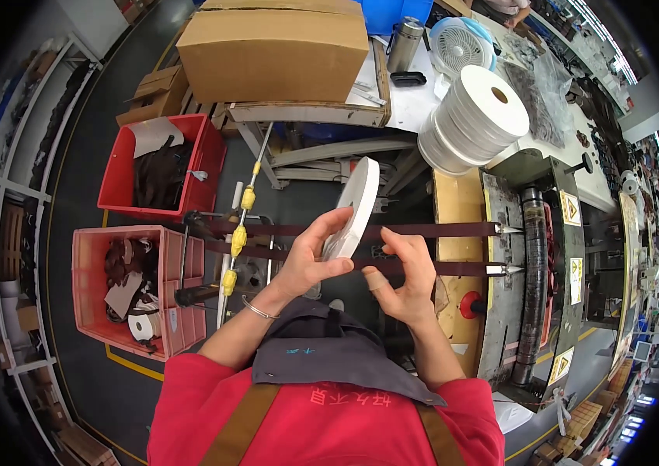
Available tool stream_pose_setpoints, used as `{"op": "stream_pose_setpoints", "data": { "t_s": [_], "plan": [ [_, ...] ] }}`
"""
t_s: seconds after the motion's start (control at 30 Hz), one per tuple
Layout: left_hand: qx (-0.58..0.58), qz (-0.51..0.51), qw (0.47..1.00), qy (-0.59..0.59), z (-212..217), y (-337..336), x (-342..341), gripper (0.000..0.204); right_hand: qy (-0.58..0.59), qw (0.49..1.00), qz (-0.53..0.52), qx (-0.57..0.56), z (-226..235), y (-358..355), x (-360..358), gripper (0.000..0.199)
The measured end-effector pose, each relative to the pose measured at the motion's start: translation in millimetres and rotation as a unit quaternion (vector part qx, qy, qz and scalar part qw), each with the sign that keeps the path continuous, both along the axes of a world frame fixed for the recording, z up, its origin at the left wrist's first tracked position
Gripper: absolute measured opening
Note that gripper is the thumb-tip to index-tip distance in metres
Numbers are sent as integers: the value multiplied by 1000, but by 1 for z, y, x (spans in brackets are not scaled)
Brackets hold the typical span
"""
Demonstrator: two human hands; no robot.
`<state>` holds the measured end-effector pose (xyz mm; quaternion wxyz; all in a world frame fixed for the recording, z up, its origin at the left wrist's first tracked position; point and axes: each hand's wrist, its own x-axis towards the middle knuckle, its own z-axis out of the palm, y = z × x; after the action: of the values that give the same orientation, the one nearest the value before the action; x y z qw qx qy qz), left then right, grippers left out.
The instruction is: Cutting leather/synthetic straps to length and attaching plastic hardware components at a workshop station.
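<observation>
My left hand (pixel 310 256) grips a flat white roll of tape (pixel 362 203), tilted nearly on edge, with the thumb at its lower rim. Just to the right, my right hand (pixel 408 279) is apart from the roll, its thumb and forefinger spread and nothing visible between them. A pale wrap covers the right thumb. Behind both hands run two dark maroon straps (pixel 453 231), stretched from a stand on the left to a machine (pixel 533 287) with a dark roller on the right. Similar white rolls (pixel 469 128) stand stacked at the upper right.
Left of me are a red crate (pixel 209 167) and a pink crate (pixel 182 272) holding dark material. Yellow-wrapped rods (pixel 239 239) rise nearby. A cardboard box (pixel 271 54) sits on the bench ahead, with a steel flask (pixel 405 45) and a fan (pixel 461 45) farther right.
</observation>
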<state>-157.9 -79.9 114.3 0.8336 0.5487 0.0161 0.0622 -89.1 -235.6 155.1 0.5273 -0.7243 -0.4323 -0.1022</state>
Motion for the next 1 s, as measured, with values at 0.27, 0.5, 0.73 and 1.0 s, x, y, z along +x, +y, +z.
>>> {"op": "stream_pose_setpoints", "data": {
  "t_s": [0.27,0.5,0.73,1.0],
  "plan": [
    [269,85,957,-60,-4,-9,-5,71,1,1000,19,-6,-7,18,-2,17],
    [-395,-24,918,35,-9,-5,-10,63,9,988,151,37,-7,29,-2,16],
    [-369,-28,929,11,-18,13,-9,63,233,906,348,68,-11,4,-25,8],
    [-354,99,930,-29,-6,65,-28,86,407,909,-38,-88,-59,-61,-7,10]
  ]
}}
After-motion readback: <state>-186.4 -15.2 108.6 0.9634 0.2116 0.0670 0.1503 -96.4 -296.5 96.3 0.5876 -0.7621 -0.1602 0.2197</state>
